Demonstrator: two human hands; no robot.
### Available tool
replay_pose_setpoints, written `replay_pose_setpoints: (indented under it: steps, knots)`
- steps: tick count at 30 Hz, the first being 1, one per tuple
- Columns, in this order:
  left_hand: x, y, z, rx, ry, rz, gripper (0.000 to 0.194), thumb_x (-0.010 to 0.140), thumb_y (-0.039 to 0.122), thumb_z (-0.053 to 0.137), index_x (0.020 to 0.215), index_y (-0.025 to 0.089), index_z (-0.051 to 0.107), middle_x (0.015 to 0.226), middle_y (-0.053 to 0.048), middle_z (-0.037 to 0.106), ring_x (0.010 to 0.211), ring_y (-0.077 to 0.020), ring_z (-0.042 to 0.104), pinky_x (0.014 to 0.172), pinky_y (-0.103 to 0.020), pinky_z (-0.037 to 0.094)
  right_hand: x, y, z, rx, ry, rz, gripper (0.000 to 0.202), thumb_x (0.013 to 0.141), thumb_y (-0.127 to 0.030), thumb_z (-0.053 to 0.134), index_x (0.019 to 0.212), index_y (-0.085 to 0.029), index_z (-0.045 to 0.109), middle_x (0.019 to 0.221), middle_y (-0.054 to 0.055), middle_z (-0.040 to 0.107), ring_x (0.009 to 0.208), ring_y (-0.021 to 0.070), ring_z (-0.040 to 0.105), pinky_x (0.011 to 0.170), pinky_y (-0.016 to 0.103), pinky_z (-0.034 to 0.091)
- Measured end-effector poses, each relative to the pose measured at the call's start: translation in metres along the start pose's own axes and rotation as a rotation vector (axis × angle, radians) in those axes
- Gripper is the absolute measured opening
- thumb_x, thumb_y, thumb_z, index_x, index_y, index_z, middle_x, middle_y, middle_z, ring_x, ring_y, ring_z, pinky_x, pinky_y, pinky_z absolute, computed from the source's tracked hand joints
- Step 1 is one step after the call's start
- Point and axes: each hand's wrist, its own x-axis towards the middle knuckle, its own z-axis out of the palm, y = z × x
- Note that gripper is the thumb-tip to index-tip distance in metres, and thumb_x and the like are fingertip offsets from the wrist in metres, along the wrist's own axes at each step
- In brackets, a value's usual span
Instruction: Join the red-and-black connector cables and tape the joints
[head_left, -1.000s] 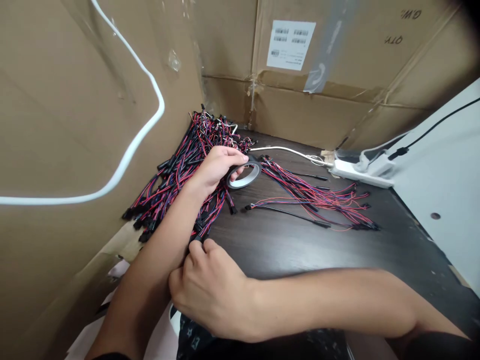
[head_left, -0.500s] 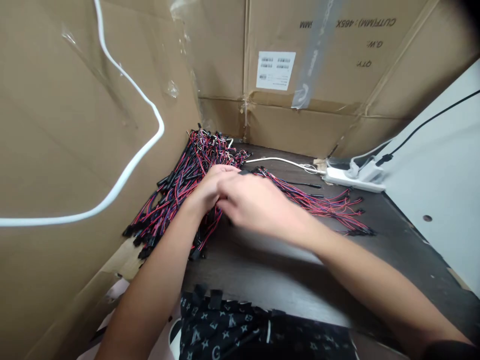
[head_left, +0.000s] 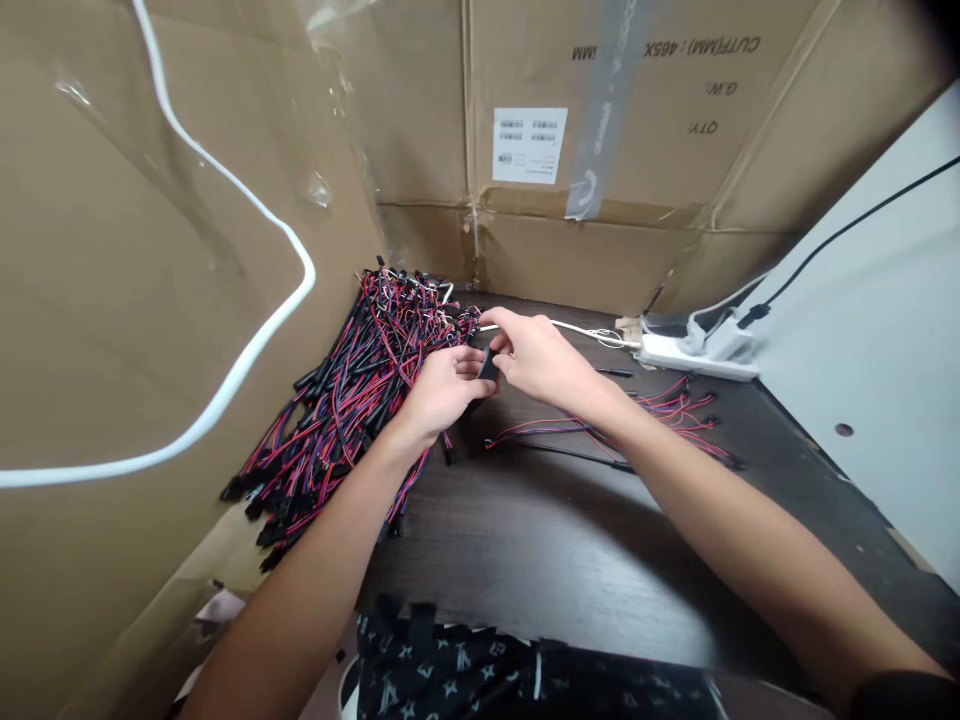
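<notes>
My left hand [head_left: 444, 388] is closed on a small flat black piece [head_left: 488, 366] that looks like black tape. The thumb and fingers of my right hand [head_left: 541, 358] pinch the same piece from the other side, so the two hands nearly touch. Left of them lies a big heap of red, blue and black wire leads [head_left: 352, 390] with black connectors. A smaller bunch of wire leads [head_left: 679, 410] spreads out on the right, partly behind my right forearm. One lead with a black sleeve [head_left: 574, 455] lies on the table just below my right hand.
The dark tabletop [head_left: 540, 560] has short black strips [head_left: 422, 620] along its front edge. A white power strip [head_left: 697, 355] with plugs stands at the back right. Cardboard walls [head_left: 592, 260] close off the back and left. A white cable [head_left: 262, 340] hangs at the left.
My right hand has moved up and right, off my left hand, which it overlapped before. The black piece now shows between them. The view has shifted slightly.
</notes>
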Motion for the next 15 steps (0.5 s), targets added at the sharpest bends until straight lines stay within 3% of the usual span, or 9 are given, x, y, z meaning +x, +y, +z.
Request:
replay_pose_setpoints:
  steps: [10, 15]
  knots:
    - [0.000, -0.006, 0.006, 0.056, -0.044, 0.018, 0.042, 0.055, 0.001, 0.071, 0.095, 0.008, 0.061, 0.083, -0.004, 0.067, 0.073, -0.0136, 0.065, 0.077, -0.030, 0.051, 0.006, 0.018, 0.001, 0.080, 0.061, 0.108, 0.035, 0.066, -0.003, 0.048, 0.096, -0.014, 0.062, 0.071, 0.002, 0.064, 0.070, 0.0153, 0.056, 0.068, 0.026, 0.039]
    - [0.001, -0.007, 0.006, 0.130, -0.079, 0.036, 0.035, 0.062, 0.004, 0.067, 0.096, 0.009, 0.062, 0.075, -0.002, 0.068, 0.063, -0.0126, 0.064, 0.070, -0.028, 0.050, 0.008, 0.023, 0.002, 0.157, 0.072, 0.144, 0.027, 0.066, -0.004, 0.048, 0.088, -0.014, 0.060, 0.075, 0.002, 0.063, 0.069, 0.0141, 0.053, 0.067, 0.027, 0.039]
